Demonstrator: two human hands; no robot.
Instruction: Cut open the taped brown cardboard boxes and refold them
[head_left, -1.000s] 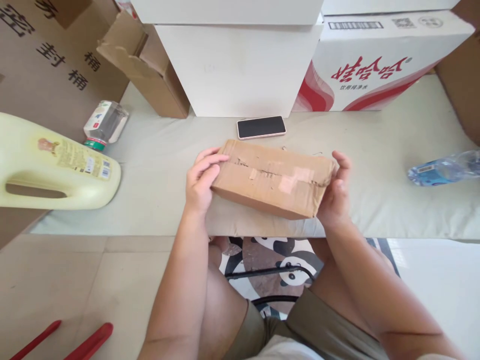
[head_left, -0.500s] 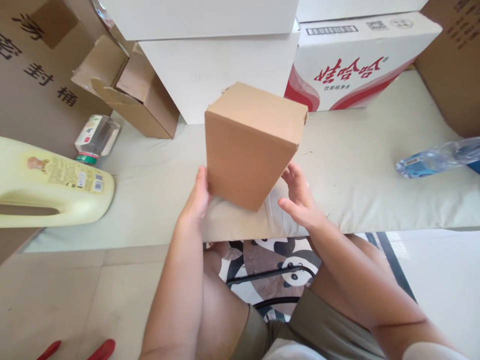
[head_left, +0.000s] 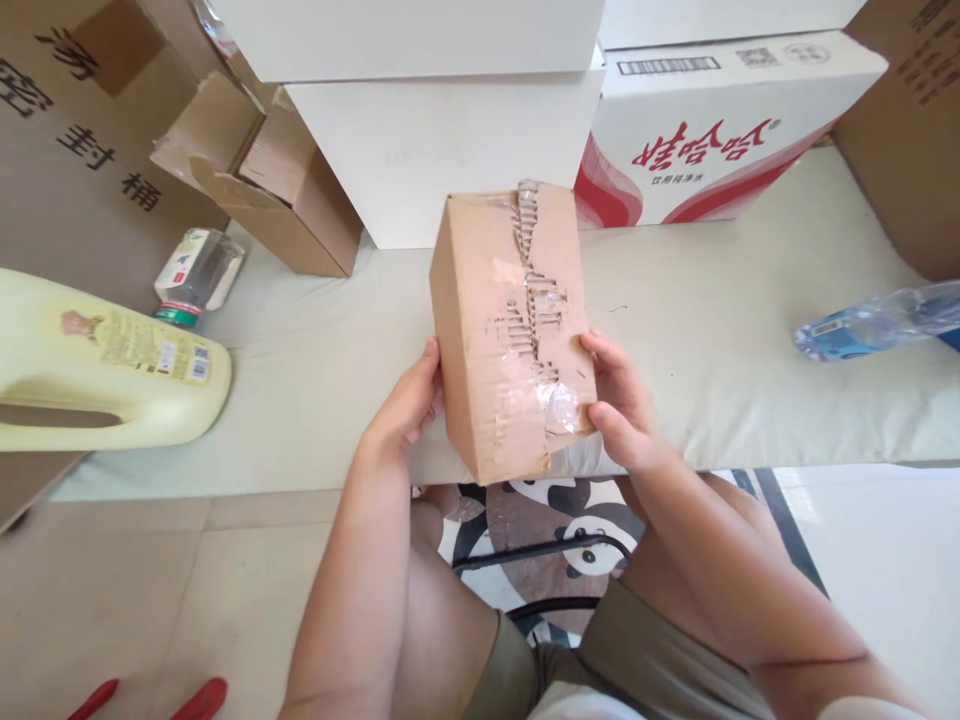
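A brown cardboard box (head_left: 495, 350) is held between my two hands over the front part of the cloth-covered surface. Its upward face shows torn, ridged cardboard and shiny clear tape. My left hand (head_left: 411, 398) presses against the box's left side, thumb up along the edge, the other fingers partly hidden. On the right side, my right hand (head_left: 624, 400) grips the box's edge with thumb and fingertips.
White cartons (head_left: 450, 150) and a red-and-white carton (head_left: 705, 150) stand behind. To the left are an open cardboard box (head_left: 319, 220), a clear bottle (head_left: 199, 270) and a yellow jug (head_left: 165, 400). A blue-labelled bottle (head_left: 847, 325) lies right.
The box has been turned, so its torn, taped face now shows instead of the plain ones, and it sits slightly lower. My right hand has closed onto its edge.
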